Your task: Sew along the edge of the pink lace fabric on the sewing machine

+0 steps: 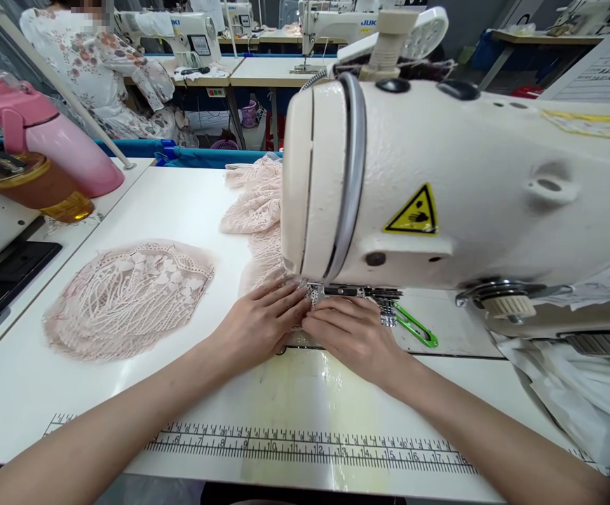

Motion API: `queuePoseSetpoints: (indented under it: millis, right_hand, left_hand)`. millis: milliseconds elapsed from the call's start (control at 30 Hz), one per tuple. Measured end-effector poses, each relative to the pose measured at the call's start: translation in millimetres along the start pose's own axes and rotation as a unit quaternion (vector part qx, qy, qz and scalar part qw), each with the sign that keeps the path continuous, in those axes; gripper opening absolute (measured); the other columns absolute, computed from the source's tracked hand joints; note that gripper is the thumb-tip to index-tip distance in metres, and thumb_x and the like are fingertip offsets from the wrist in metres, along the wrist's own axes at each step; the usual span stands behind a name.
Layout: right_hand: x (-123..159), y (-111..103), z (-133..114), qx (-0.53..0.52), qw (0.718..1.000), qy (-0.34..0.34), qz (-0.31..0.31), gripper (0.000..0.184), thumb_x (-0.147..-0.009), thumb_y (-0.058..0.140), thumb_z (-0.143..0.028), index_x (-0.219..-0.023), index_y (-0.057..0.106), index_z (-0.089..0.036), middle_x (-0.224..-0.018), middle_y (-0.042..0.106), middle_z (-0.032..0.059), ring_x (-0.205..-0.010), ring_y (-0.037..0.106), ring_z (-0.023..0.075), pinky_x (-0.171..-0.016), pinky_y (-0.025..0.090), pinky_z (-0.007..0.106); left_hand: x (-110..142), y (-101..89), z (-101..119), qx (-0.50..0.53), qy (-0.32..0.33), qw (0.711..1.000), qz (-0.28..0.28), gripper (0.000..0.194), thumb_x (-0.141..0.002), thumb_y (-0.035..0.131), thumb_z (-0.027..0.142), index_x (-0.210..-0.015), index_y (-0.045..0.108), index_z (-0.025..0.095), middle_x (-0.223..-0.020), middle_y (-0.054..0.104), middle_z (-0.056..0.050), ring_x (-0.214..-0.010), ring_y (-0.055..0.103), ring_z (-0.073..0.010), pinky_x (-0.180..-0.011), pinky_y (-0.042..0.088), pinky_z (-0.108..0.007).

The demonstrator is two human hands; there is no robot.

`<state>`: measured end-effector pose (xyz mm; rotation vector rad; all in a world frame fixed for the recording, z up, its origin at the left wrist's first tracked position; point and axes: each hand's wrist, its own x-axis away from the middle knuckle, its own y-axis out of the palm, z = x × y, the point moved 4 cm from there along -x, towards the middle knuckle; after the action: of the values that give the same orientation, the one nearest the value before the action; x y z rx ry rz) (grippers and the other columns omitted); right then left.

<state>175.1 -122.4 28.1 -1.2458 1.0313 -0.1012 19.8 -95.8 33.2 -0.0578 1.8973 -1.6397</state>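
Observation:
A white sewing machine (442,182) fills the upper right. Both hands rest at its needle area. My left hand (260,322) lies palm down with fingers stretched forward on pink lace fabric (255,203) that runs back behind the machine. My right hand (355,337) lies beside it, fingers curled down and pressing a small piece of lace under the presser foot (383,308); its fingertips are partly hidden by the machine head. A stack of cut pink lace pieces (126,298) lies on the white table (189,210) to the left.
A printed ruler (310,445) runs along the table's front edge. A pink bottle (68,144) and an amber jar (39,186) stand at the far left, near a black panel (0,280). A green clip (415,326) sits beside the presser foot. Another person (105,70) sits at a machine behind.

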Motion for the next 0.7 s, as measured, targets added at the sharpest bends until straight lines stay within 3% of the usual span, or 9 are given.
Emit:
queuePoseSetpoints:
  millis: [167,700]
  right_hand:
    - [-1.3,-0.4,-0.2,-0.014,1.000,-0.010,0.016,0.015,-0.084,0.060,-0.004,-0.085,0.065,-0.018,-0.081,0.072,-0.0046,-0.086,0.064,0.0095,-0.077,0.048,0.023]
    - [2.4,3.7,6.4,-0.039,0.998,0.022,-0.053,0.025,-0.096,0.046,-0.015,-0.095,0.070,-0.022,-0.094,0.072,0.0015,-0.095,0.061,0.0133,-0.084,0.047,0.028]
  left_hand:
    - [0.3,0.2,-0.1,-0.003,-0.001,1.000,-0.007,0.034,-0.097,0.043,0.020,-0.123,0.061,0.010,-0.125,0.065,-0.010,-0.118,0.061,-0.0237,-0.103,0.052,-0.042]
    - [-2.5,1.5,2.5,-0.039,-0.012,0.999,0.001,0.035,-0.095,0.043,0.020,-0.120,0.063,0.007,-0.123,0.066,-0.012,-0.117,0.062,-0.0259,-0.103,0.052,-0.042]
